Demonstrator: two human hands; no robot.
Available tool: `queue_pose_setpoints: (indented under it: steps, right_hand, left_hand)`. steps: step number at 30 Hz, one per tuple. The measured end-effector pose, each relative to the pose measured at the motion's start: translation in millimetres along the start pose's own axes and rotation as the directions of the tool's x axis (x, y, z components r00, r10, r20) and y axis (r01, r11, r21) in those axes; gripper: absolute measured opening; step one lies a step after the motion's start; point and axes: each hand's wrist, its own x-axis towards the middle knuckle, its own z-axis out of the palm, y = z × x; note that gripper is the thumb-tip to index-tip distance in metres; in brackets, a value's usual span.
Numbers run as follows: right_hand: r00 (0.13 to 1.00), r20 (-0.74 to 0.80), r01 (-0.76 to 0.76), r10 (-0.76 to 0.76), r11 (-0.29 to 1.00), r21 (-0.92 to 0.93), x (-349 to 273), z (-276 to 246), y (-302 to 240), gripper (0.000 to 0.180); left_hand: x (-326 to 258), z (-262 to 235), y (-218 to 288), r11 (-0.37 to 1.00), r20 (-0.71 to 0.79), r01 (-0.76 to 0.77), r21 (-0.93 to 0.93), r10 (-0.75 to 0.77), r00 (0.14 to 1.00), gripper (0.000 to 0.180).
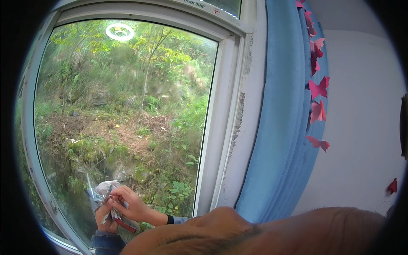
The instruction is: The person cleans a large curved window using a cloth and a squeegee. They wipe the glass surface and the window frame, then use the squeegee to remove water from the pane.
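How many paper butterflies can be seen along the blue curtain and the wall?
About 8: roughly five clustered at the curtain's upper edge, two below, one low on the white wall. The top ones overlap, so the count is uncertain.

A dark blue denim-like sleeve was worn on the left arm, ending at the wrist of the left hand [105, 217]. A black band and a grey-blue cuff were seen behind the right hand [132, 204].
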Motion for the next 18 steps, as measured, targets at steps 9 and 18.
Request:
queue_pose_setpoints:
  steps: [9,18]
  right_hand:
    - [0.959,-0.247,0.106,-0.138,0.985,-0.136,17,-57,-3,0.022]
    - [0.858,-0.179,0.311,-0.481,0.764,-0.565,96,-149,-37,0.013]
  left_hand:
    - [-1,30,-6,0.998,-0.075,0.053,0.045,-0.05,0.996,0.031]
    - [-15,11,9,0.998,-0.042,0.011,0.068,-0.008,0.999,0.034]
